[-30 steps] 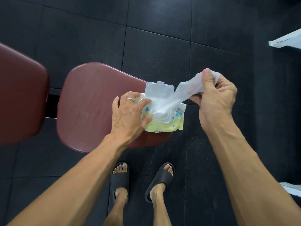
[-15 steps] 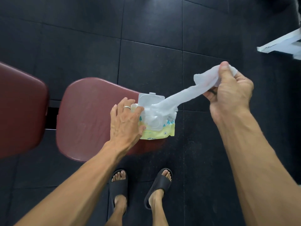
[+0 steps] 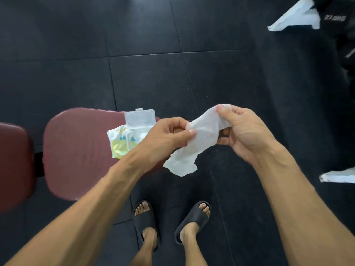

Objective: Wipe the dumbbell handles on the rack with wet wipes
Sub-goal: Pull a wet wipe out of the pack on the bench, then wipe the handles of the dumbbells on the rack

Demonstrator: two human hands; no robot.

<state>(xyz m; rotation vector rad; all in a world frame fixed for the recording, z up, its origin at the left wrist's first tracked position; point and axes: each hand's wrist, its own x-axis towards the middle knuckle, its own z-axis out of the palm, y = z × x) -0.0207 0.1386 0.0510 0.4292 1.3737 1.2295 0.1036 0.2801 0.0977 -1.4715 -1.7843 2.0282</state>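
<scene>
I have both hands up in front of me over the dark floor [image 3: 172, 83], sharing one wet wipe [image 3: 192, 144]. My right hand [image 3: 247, 135] pinches the wipe's top corner between thumb and forefinger at about 1 o'clock from the sheet's middle, the other fingers curled under it. My left hand [image 3: 167, 135] pinches the sheet's left edge at about 9 o'clock, thumb on top. The wipe hangs crumpled between the two grips, its loose lower end drooping toward 7 o'clock, clear of everything below it.

The wipes pack [image 3: 124, 143] lies on the near end of the maroon bench pad [image 3: 76, 150], at 9 o'clock from my left hand and partly hidden behind that wrist. Its clear flip lid [image 3: 139, 118] stands open, tipped back toward 12 o'clock. Under the lid I see the white opening frame, but I cannot tell whether another sheet is poking out or how full the pack is. The wrapper is white with yellow and small teal marks.

A second maroon pad [image 3: 13, 166] sits at the far left. At 1 o'clock, in the upper right corner, a dark dumbbell [image 3: 334, 18] with a printed weight mark rests by a white rack rail [image 3: 294, 20]; no handle is visible from here. My feet in black slides [image 3: 192, 217] are at 6 o'clock.
</scene>
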